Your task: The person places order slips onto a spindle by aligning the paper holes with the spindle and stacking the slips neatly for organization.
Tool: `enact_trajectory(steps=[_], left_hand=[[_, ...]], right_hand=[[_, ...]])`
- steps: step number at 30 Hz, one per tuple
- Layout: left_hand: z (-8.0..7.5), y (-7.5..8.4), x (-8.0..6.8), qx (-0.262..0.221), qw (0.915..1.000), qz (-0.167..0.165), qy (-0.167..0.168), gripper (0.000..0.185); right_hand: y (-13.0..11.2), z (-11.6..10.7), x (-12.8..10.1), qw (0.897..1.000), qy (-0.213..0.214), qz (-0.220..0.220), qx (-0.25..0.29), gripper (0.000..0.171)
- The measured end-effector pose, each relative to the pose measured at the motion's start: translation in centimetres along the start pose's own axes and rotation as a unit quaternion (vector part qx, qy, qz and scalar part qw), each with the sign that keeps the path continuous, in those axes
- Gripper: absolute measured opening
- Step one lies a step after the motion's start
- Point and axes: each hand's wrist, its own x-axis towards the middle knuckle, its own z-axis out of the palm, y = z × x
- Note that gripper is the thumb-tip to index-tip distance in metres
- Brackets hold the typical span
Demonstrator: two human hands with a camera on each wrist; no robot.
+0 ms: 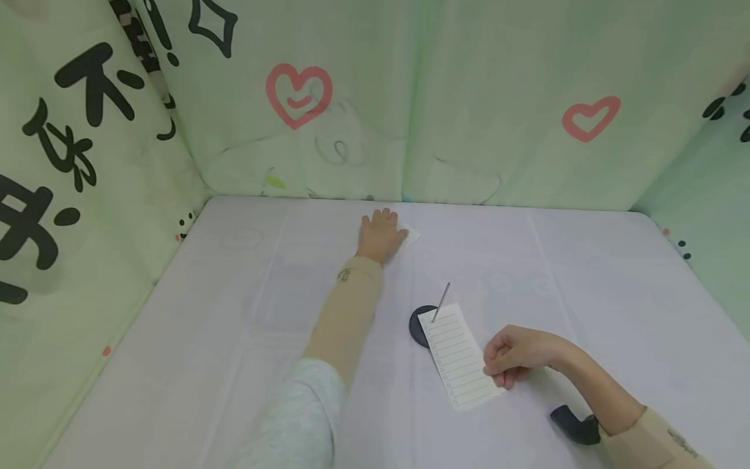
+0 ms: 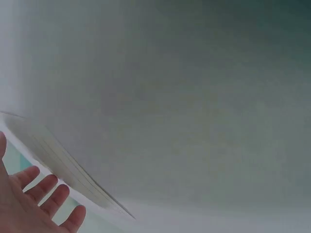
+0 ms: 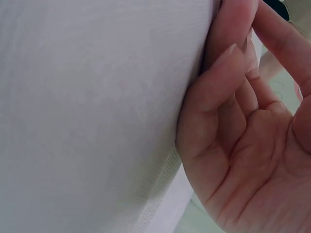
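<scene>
White cloth-covered table walled by pale green printed panels across the frame's top and sides. Left hand flat, fingers straight, on a small paper stack at upper centre near the back edge. Right hand loosely curled at the lined slip, lower right; grip unclear.

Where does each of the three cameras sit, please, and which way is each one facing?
Head: worn on the head, looking forward and down at the white table; shows both forearms, the left hand flat on a small slip far back, the right hand at the lined paper.
Left wrist: low over the table, facing a stack of paper sheets; straight fingers show.
Right wrist: against the tablecloth; curled fingers and palm show.
Shared: both wrist views show the white table that the head view overlooks.
</scene>
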Motion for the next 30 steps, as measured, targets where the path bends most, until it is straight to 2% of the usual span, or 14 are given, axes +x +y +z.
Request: enact_trajectory(steps=[5, 10, 15, 19, 24, 30], left_hand=[[0.0, 0.5, 0.2, -0.021, 0.9995, -0.024, -0.004, 0.064], [0.0, 0.7, -0.2, -0.012, 0.9993, -0.035, -0.003, 0.07], [-0.3, 0.8, -0.7, -0.006, 0.9994, -0.034, -0.001, 0.069], [-0.5, 0.8, -0.9, -0.02, 0.9993, -0.033, 0.001, 0.068], [-0.3, 0.7, -0.7, -0.041, 0.9989, -0.021, 0.009, 0.068], [0.2, 0.5, -0.2, -0.041, 0.9988, -0.008, 0.024, 0.064]], right_hand=[[-0.1, 0.0, -0.1, 1.0, -0.004, -0.004, 0.003, 0.017], [-0.2, -0.1, -0.1, 1.0, -0.006, -0.007, 0.003, 0.017], [-0.1, -0.1, -0.1, 1.0, -0.004, -0.006, 0.001, 0.017], [0.0, -0.1, 0.0, 1.0, -0.003, -0.006, 0.002, 0.017], [0.0, 0.0, 0.0, 1.0, -0.002, -0.003, 0.002, 0.016], [0.1, 0.0, 0.0, 1.0, -0.001, -0.004, 0.005, 0.017]])
